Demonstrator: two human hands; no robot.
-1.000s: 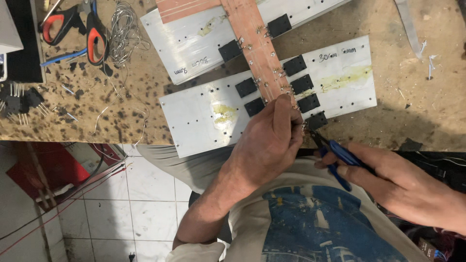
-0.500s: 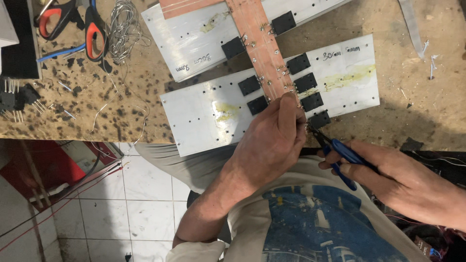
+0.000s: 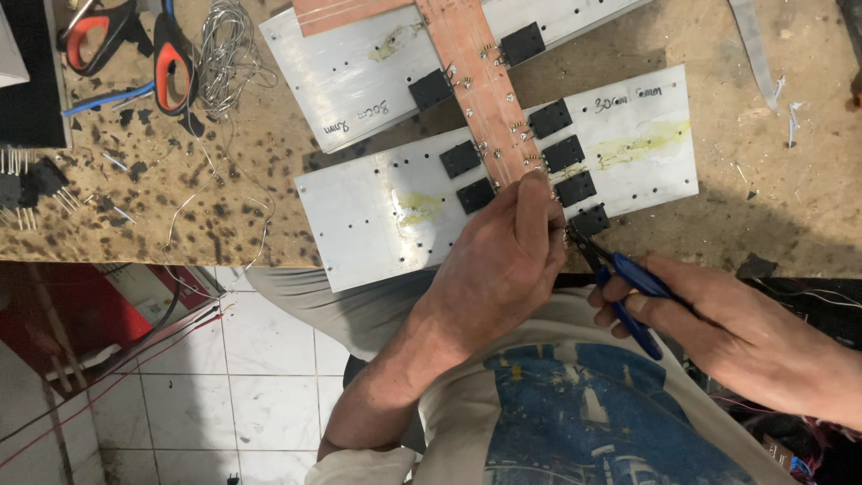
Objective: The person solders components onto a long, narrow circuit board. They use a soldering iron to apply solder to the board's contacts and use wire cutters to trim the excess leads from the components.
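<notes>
My left hand (image 3: 503, 260) presses down on the near end of a copper-coloured circuit strip (image 3: 476, 81) that runs across two aluminium plates (image 3: 377, 207). Several black square components (image 3: 563, 154) sit on both sides of the strip. My right hand (image 3: 718, 323) holds blue-handled cutters (image 3: 628, 287). Their tip points at the component (image 3: 590, 219) by my left fingertips.
Orange-handled scissors (image 3: 135, 49) and a tangle of thin wire (image 3: 220, 54) lie at the back left of the scarred wooden bench (image 3: 180, 198). Black finned parts (image 3: 27, 184) sit at the left edge. Tiled floor and red cables show below the bench edge.
The view has shifted slightly. Both hands stay in nearly the same place, the cutter tip still close to the strip's near end.
</notes>
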